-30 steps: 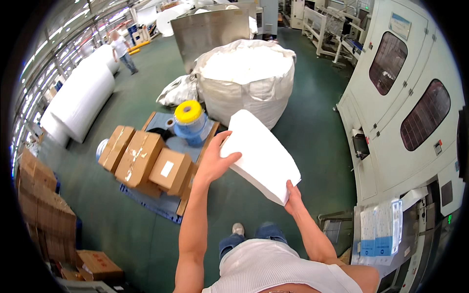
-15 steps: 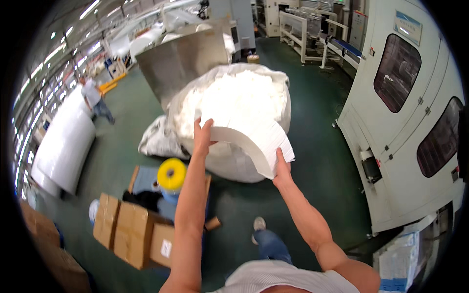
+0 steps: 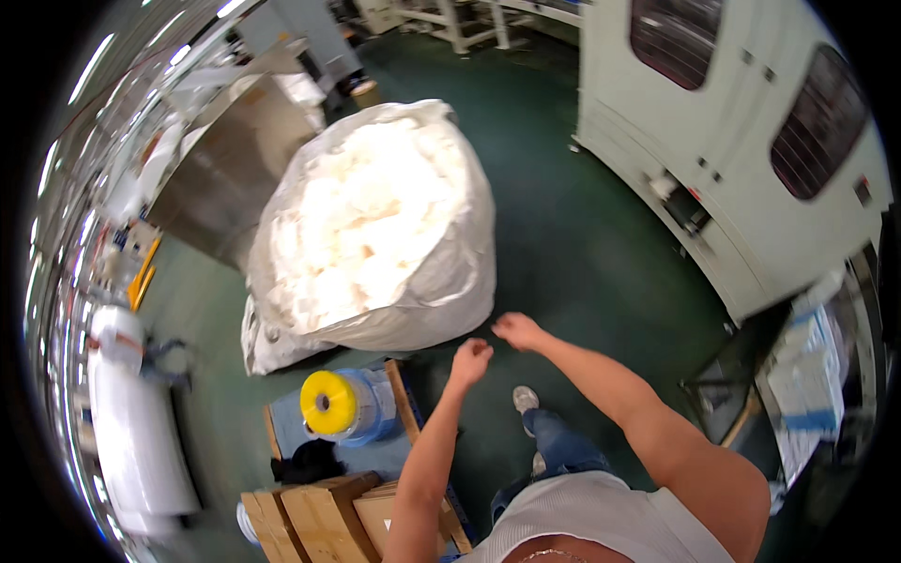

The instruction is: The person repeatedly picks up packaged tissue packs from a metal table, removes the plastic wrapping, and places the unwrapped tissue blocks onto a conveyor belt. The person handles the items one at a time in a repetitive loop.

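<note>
My left hand (image 3: pixel 472 362) and my right hand (image 3: pixel 519 331) hover close together in front of the big white bag, fingers curled in and nothing visible in either one. The bag (image 3: pixel 460 296) is bulky, with a wrinkled rim folded outward. Loose white sheet material (image 3: pixel 361 225) fills it up to the top, so brightly lit that single pieces are hard to make out. Both hands are just outside the bag's near right side, apart from it.
Left of my left arm is a pallet (image 3: pixel 402 399) with a yellow roll (image 3: pixel 328 402) and cardboard boxes (image 3: pixel 328 516). A metal panel (image 3: pixel 235 169) leans behind the bag. On the right stands a pale machine cabinet (image 3: pixel 657 141). Large white rolls (image 3: pixel 141 441) and a blurred person are far left.
The curved stack of white sheets has left my hands, and I no longer see it apart from the bag's contents. Both hands have drawn back toward me and together. The view has turned right.
</note>
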Tool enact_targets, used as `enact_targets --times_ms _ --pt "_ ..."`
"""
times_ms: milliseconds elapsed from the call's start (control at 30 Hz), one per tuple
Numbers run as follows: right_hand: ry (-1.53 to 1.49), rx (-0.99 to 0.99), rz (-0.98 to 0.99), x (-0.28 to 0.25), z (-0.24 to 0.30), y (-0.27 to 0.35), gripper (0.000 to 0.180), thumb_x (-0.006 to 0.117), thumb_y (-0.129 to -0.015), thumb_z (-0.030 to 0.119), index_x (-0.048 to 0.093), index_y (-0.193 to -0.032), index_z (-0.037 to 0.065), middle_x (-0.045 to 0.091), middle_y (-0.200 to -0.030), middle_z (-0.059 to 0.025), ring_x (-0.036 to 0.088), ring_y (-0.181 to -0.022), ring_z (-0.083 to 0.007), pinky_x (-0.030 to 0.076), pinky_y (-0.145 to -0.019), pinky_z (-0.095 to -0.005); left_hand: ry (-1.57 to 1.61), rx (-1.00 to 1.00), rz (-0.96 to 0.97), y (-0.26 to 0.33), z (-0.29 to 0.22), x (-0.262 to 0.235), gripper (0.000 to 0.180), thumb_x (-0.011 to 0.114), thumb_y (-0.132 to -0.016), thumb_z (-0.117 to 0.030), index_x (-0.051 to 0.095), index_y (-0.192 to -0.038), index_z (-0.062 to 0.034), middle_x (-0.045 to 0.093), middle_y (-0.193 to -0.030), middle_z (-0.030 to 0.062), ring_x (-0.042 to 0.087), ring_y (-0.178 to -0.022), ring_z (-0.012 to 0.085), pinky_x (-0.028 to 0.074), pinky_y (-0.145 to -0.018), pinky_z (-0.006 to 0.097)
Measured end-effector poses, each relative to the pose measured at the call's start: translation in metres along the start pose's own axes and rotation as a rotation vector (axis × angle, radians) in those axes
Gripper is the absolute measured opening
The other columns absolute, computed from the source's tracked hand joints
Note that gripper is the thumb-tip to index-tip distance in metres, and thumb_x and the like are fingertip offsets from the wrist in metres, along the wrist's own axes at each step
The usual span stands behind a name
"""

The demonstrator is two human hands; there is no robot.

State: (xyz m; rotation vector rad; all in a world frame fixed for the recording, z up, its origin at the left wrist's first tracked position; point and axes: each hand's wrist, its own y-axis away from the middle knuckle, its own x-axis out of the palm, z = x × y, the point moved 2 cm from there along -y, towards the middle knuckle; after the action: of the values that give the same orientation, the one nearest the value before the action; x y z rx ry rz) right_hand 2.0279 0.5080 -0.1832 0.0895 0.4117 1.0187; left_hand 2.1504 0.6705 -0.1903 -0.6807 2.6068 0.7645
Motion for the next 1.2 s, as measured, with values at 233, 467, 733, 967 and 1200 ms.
enact_targets --times_ms 233,467,733,967,1200 --pt "-0.054 1.223 -0.661 -0.095 -0.308 0.593 0.039 0.068 -0.089 0.035 0.071 -0.084 -0.004 0.069 -0.077 -0.0183 0.068 -0.059 -0.0295 0.057 -0.054 -0.0437 -0.334 0.072 0.434 0.108 0.04 0.168 0.04 0.074 -0.087 -0.025 0.07 -0.116 0.0012 0.075 -0.109 0.0177 0.073 -0.104 0.0288 0.056 -0.092 0.039" --pt "-0.547 1.49 -1.61 0.002 -0.282 1.029 0.035 0.066 -0.092 0.026 0.059 -0.071 -0.002 0.058 -0.061 -0.0135 0.057 -0.046 -0.027 0.048 -0.042 -0.0456 -0.354 0.345 0.791 0.243 -0.046 0.377 0.039 0.076 -0.087 -0.026 0.069 -0.115 0.0007 0.076 -0.103 0.0159 0.073 -0.097 0.026 0.056 -0.089 0.038" --pt "-1.197 1.31 -1.49 0.181 -0.31 1.086 0.021 0.07 -0.09 0.025 0.065 -0.098 0.007 0.063 -0.072 -0.0092 0.064 -0.06 -0.0237 0.055 -0.056 -0.0449 -0.089 0.272 1.047 0.465 -0.256 0.663 0.048 0.076 -0.091 -0.043 0.055 -0.103 -0.0015 0.064 -0.079 0.0074 0.066 -0.063 0.0152 0.054 -0.045 0.032" --pt "-1.551 1.37 -1.503 0.256 -0.314 1.196 0.028 0.068 -0.093 0.027 0.064 -0.115 0.009 0.065 -0.082 -0.0079 0.063 -0.061 -0.0226 0.056 -0.06 -0.0463 0.442 -0.271 0.899 0.473 -0.431 0.923 0.079 0.051 -0.083 -0.089 0.048 -0.06 -0.0129 0.047 -0.055 0.0029 0.047 -0.046 0.0202 0.044 -0.043 0.033" --pt "-1.697 1.373 -1.697 0.208 -0.381 1.345 0.019 0.065 -0.091 0.023 0.065 -0.101 0.007 0.064 -0.077 -0.0083 0.062 -0.057 -0.022 0.054 -0.053 -0.0426 0.347 -0.138 0.632 0.466 -0.426 0.975 0.052 0.061 -0.095 -0.064 0.057 -0.082 -0.0138 0.053 -0.068 -0.0003 0.051 -0.063 0.0173 0.054 -0.063 0.036"
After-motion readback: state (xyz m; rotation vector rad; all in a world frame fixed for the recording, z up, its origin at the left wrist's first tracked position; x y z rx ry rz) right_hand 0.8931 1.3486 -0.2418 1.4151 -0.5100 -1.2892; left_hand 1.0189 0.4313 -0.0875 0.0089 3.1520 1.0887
